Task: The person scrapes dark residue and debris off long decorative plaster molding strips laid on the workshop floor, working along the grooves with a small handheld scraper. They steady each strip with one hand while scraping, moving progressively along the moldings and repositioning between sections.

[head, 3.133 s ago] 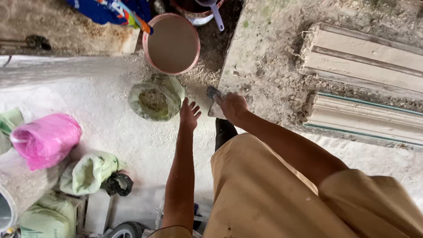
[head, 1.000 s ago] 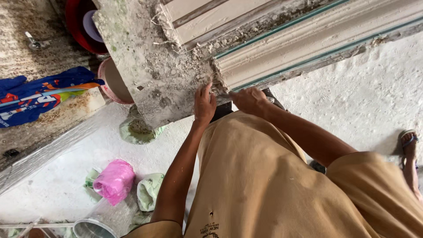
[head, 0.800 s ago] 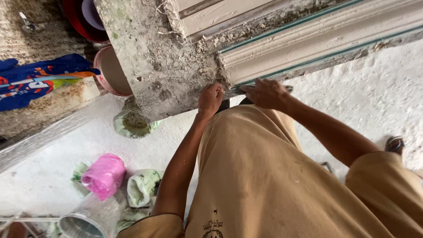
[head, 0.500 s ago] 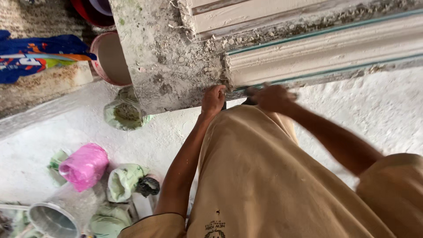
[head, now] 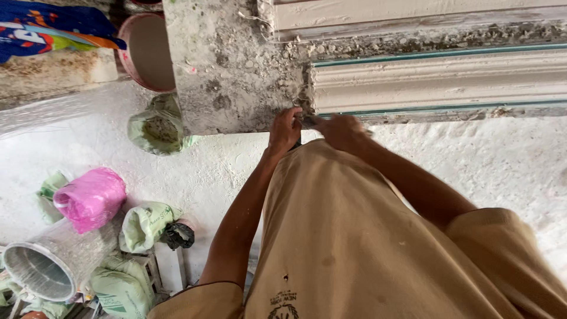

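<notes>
Soft, even daylight, pretty bright, no harsh shadows anywhere. The right hand near frame centre is motion-blurred; the rest looks reasonably sharp.

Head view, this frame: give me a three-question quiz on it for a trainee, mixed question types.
1. True or false: the left hand rests at the near edge of the grey slab.
2. Multiple choice: what lies right of the slab, above the right hand? A) a white moulded strip B) a metal ladder C) a glass pane
3. Fill in: the bag on the floor at left is ____ in colour.

Key: 1 true; 2 A; 3 pink.
</notes>
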